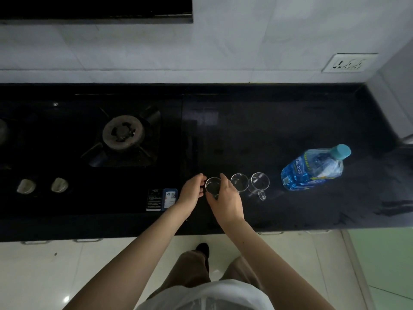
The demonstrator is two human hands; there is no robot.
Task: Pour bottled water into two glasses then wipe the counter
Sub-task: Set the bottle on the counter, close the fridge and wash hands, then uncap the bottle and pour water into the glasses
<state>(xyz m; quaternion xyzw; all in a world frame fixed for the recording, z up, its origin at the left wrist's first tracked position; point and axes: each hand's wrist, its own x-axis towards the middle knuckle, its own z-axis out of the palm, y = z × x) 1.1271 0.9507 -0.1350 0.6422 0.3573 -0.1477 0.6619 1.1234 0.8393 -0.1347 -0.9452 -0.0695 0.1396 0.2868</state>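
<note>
Three clear glass cups stand in a row near the front of the black counter (279, 135). My right hand (225, 200) wraps around the leftmost glass (212, 185), fingers on its right side. Just left of that glass, my left hand (193, 190) is cupped with its fingers apart, close to the glass; contact is unclear. The middle glass (239, 181) and a handled glass mug (259, 183) stand untouched to the right. A large water bottle (312, 170) with a blue label and a teal cap stands capped further right.
A black gas hob (121, 134) with one burner and two silver knobs (42, 185) fills the counter's left. A wall socket (348, 63) sits at the back right. A range hood (96, 10) hangs at the top left. White floor lies below the counter's edge.
</note>
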